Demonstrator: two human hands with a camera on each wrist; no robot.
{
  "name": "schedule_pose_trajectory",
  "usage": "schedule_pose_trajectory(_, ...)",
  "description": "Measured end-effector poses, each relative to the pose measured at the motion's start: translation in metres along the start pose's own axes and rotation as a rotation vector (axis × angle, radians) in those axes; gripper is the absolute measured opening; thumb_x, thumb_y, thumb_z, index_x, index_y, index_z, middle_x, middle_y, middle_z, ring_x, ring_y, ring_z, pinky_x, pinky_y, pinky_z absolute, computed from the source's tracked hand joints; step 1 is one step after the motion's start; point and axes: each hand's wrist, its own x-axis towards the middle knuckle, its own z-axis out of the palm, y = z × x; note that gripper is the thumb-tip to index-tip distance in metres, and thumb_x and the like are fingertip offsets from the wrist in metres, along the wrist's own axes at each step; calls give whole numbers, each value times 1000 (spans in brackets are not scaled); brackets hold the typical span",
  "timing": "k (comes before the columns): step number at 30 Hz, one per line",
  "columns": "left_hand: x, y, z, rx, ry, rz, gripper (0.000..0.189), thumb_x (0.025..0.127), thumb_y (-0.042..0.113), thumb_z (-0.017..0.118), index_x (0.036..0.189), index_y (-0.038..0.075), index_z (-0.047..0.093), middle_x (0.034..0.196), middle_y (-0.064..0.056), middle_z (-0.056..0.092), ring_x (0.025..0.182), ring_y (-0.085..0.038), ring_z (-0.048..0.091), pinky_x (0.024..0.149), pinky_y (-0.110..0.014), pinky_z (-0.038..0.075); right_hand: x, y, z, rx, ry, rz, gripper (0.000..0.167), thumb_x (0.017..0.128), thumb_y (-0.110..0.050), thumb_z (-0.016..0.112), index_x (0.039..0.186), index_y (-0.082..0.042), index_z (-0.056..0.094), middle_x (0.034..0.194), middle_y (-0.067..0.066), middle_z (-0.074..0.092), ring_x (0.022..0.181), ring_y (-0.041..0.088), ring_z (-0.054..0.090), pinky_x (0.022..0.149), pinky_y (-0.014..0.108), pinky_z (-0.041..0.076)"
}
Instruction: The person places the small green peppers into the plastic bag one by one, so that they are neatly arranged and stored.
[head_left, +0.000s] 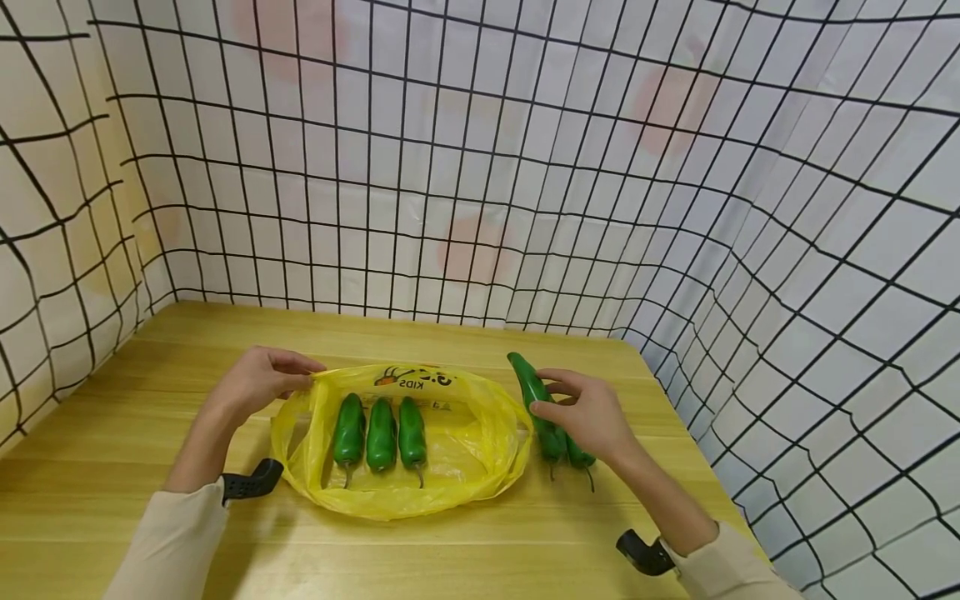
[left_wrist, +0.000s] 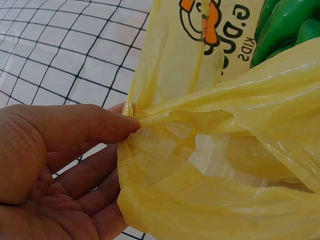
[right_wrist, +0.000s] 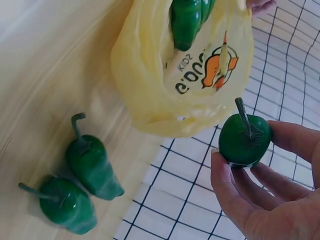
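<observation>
A yellow plastic bag (head_left: 472, 492) lies with its mouth spread wide, and three green peppers (head_left: 381, 435) rest side by side inside it. Thumb and fingers of my left hand (head_left: 258, 385) pinch the bag's far left rim; the left wrist view shows the pinched film (left_wrist: 150, 122) close up. To the right of the bag, my right hand (head_left: 592, 412) grips another green pepper (head_left: 527, 379) between thumb and fingers, held above the table with its stem (right_wrist: 243, 117) toward the wrist camera. Below that hand, two more peppers (right_wrist: 90, 162) lie on the table.
The wooden table (head_left: 360, 558) is enclosed at the back and sides by white sheeting behind a black wire grid (head_left: 420, 167). Black wrist cameras (head_left: 253, 481) sit at both cuffs. Printed lettering and a cartoon duck (right_wrist: 212, 70) mark the bag's inner side.
</observation>
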Motion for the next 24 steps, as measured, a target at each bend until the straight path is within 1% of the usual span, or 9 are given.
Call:
schedule_pose_trajectory(7, 0, 1, 0, -1, -4, 4, 32, 98, 14, 67, 126, 0, 70, 115, -19, 72, 79, -18, 59, 70, -34, 53, 2, -9, 8, 3, -36, -9, 50, 89, -20, 78, 137, -16, 65, 127, 16, 69, 106, 34, 71, 80, 38, 60)
schedule_pose_trajectory(13, -1, 2, 0, -13, -5, 8, 32, 98, 13, 67, 126, -1, 70, 112, -18, 72, 78, -17, 59, 69, -33, 53, 2, -15, 13, 24, -70, -19, 51, 88, -17, 78, 137, -14, 65, 125, 16, 70, 100, 29, 72, 76, 35, 60)
schedule_pose_trajectory(18, 0, 1, 0, -17, -5, 5, 32, 98, 13, 67, 126, -1, 70, 113, -18, 72, 78, -17, 59, 69, -32, 53, 2, -20, 15, 35, -95, -19, 50, 89, -17, 78, 137, -16, 65, 126, 16, 70, 101, 29, 73, 78, 38, 61)
schedule_pose_trajectory(22, 0, 1, 0, -17, -5, -1, 32, 98, 14, 67, 126, -1, 69, 107, -15, 73, 77, -17, 59, 68, -33, 53, 1, -24, 16, 47, -116, -13, 48, 88, -17, 78, 135, -20, 67, 127, 13, 70, 104, 30, 72, 80, 39, 60)
schedule_pose_trajectory(24, 0, 1, 0, -16, -4, -3, 33, 98, 15, 67, 126, -1, 69, 104, -13, 73, 76, -17, 59, 68, -33, 54, 0, -26, 17, 57, -132, -12, 47, 88, -16, 78, 134, -20, 68, 129, 12, 69, 105, 31, 71, 81, 39, 60)
